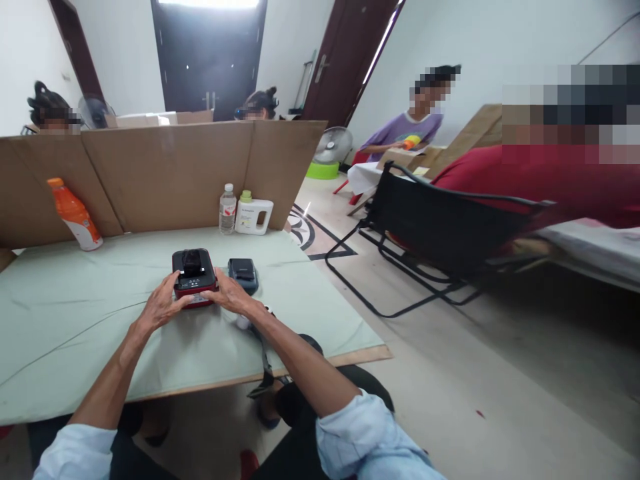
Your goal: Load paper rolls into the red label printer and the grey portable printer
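Observation:
A small red and black device (194,277) sits on the pale green table top (75,313). My left hand (161,308) rests against its near left side, fingers curled round the edge. Against the device's right side lies my right hand (230,293), fingers pressed to it. Just right of the device lies a dark grey case (243,274), close to my right hand. A black strap (263,360) hangs off the table edge under my right forearm.
An orange bottle (76,216), a clear water bottle (227,209) and a white jug (254,215) stand along the cardboard partition (165,173). A black folding chair (430,233) stands to the right. Several other people sit behind the partition and at the right.

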### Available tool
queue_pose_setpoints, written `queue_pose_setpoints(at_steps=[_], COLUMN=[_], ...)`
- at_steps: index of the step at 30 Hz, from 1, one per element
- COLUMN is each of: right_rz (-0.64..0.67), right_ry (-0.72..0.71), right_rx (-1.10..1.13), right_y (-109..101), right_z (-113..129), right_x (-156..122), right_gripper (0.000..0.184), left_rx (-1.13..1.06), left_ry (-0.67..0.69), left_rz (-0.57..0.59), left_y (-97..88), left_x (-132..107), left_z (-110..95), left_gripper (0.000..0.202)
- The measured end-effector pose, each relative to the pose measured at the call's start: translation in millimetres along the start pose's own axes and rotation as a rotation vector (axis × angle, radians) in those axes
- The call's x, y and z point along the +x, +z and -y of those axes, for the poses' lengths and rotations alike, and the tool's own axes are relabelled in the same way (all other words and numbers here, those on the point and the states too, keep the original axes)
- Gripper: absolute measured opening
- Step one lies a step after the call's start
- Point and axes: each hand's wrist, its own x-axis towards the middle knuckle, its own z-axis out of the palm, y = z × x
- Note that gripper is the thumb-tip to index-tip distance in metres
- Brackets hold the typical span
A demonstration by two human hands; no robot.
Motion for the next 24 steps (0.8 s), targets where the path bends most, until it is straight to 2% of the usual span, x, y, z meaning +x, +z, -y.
queue_pose_setpoints(at_steps=[4, 7, 10, 14, 17, 20, 24], right_rz=[0.003, -0.016, 0.001, 0.060, 0.128, 0.165, 0.183], right_ry=[0.005, 0.019, -0.029, -0.089, -0.085, -0.126, -0.118], right_rx=[0.045, 0.019, 0.022, 0.041, 0.026, 0.055, 0.023], right_y=[5.1, 8.8, 20.4, 50.2, 76.2, 99.7, 115.1], right_z=[-5.0, 2.3, 22.4, 63.8, 91.7, 107.5, 115.7], right_x=[0.7, 2.4, 9.8, 28.5, 42.6, 53.1, 59.2], right_gripper=[0.057, 0.056, 0.054, 0.056, 0.056, 0.058, 0.065], left_rx=[-0.053, -0.079, -0.077, -0.019, 0.007, 0.058, 0.116], left_ry=[-0.012, -0.010, -0.025, -0.103, -0.196, -0.269, -0.347], left_rz=[-0.024, -0.049, -0.091, -0.149, -0.140, -0.134, -0.121], left_y=[13.3, 11.1, -12.1, -62.8, -95.3, -113.1, -118.7], left_x=[-4.0, -8.5, -19.5, -44.8, -65.4, -80.7, -87.2], left_z=[0.2, 1.6, 12.4, 37.8, 57.1, 70.3, 77.4], left_gripper=[0.084, 0.082, 0.083, 0.084, 0.089, 0.095, 0.100])
